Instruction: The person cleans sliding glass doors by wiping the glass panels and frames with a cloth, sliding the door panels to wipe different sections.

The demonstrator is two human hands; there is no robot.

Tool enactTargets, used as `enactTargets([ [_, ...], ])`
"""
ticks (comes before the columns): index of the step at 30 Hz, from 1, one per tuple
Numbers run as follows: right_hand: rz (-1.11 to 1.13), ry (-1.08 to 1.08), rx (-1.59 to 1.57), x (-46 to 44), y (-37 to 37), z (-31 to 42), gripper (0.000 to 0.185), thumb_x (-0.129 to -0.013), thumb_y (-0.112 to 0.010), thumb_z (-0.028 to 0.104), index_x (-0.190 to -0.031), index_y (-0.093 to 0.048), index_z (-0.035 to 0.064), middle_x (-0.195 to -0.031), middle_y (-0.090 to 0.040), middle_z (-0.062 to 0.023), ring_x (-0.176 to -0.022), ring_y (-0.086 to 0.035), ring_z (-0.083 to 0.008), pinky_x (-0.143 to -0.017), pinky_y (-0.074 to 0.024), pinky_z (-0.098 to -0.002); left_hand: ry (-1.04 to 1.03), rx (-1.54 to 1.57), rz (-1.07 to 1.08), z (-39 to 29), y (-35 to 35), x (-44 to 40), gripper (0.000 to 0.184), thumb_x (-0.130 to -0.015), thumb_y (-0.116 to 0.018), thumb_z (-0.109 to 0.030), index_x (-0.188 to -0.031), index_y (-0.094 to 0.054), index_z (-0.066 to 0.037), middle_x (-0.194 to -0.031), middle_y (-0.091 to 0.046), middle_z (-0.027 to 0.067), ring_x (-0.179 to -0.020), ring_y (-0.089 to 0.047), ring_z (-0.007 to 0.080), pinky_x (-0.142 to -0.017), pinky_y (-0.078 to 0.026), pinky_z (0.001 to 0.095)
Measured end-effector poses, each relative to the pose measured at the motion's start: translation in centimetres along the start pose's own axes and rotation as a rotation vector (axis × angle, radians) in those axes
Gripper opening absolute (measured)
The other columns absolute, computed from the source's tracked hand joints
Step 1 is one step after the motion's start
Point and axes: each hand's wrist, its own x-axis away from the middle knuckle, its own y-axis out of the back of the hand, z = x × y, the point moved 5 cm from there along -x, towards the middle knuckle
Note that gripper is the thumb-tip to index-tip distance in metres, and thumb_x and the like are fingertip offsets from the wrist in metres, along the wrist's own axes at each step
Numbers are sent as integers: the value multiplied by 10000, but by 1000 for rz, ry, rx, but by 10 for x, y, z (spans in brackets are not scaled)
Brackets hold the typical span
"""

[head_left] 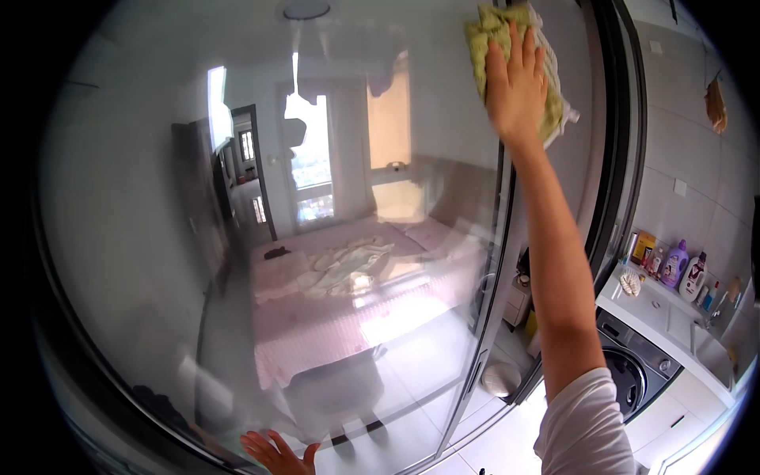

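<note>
Green cloth [552, 117] under right hand [518, 91] | glass edge [494, 273] near | left hand [279, 454] low (roomy)

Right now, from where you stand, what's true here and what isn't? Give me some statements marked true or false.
1. The right hand is on a green cloth. True.
2. The left hand is gripping a brush. False: its fingers are spread, and nothing shows in it.
3. A purple bottle stands on the counter. True.
4. The bed cover is dark green. False: it is pink.
5. The washing machine sits on top of the counter. False: it is below it.
</note>
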Motion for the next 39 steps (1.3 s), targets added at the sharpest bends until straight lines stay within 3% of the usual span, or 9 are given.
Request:
enactTargets([
  [10,285,-54,-9,211,62,-6,532,-884,-357,279,-1202,-363,-147,-1375,-178,-352,-1335,-72,-445,-1056,-55,-532,-7,28,11,-6,11,-9,974,-773,-363,-705,-1415,-92,-25,-1441,-25,287,-1323,-48,479,-1032,-109,611],
  [18,417,-166,-77,382,104,-19,433,-865,-372,298,-920,-424,-128,-1355,-80,-415,-1289,-57,-537,-1015,-75,-619,-19,71,0,-8,19,-15,914,-806,-394,-656,-1420,-110,-41,-1452,-29,267,-1325,-42,479,-1029,-115,604],
  [26,131,110,-103,81,34,-15,585,-917,-379,347,-1324,-282,-62,-1358,-230,-317,-1203,-304,-467,-996,-284,-468,-46,61,-1,-9,17,-15,935,-806,-410,-651,-1410,-106,-5,-1445,-11,281,-1325,-33,478,-1031,-123,602],
  [27,155,74,-88,44,23,-26,533,-910,-440,352,-1233,-382,-68,-1220,-430,-265,-1043,-492,-366,-873,-413,-422,-49,57,-20,-8,16,-14,938,-807,-405,-654,-1409,-104,-1,-1444,-11,283,-1324,-33,479,-1032,-122,603],
  [28,234,-286,-148,17,21,-24,636,-895,-395,442,-1387,-255,65,-1358,-353,-220,-1239,-376,-344,-981,-325,-428,-51,54,-42,-6,15,-15,941,-807,-400,-656,-1407,-102,4,-1443,-10,284,-1322,-34,481,-1033,-121,605],
  [29,119,-310,-245,6,18,-30,570,-888,-485,378,-1311,-364,17,-1111,-551,-199,-982,-566,-290,-811,-443,-358,-60,39,-60,-7,15,-16,940,-806,-390,-662,-1410,-96,-4,-1443,-9,283,-1322,-33,481,-1031,-125,611],
  [33,368,-590,-847,47,16,-54,435,-864,-582,319,-1109,-516,-34,-866,-576,-48,-688,-517,-97,-616,-446,-252,-53,41,-58,-5,13,-14,947,-801,-383,-670,-1412,-86,-11,-1443,1,283,-1320,-30,485,-1029,-126,615],
  [34,384,-552,-796,66,12,-71,528,-854,-560,394,-1208,-473,13,-1027,-575,-116,-892,-559,-189,-780,-453,-342,-55,44,-67,-5,12,-15,951,-797,-378,-675,-1413,-83,-14,-1443,8,282,-1320,-28,485,-1028,-127,616],
  [39,346,-597,-889,159,42,-66,331,-841,-605,186,-1067,-500,-32,-916,-594,-62,-757,-545,-104,-678,-458,-238,-50,37,-62,-4,15,-18,965,-790,-376,-683,-1412,-77,-8,-1443,20,282,-1319,-21,487,-1025,-131,617],
])
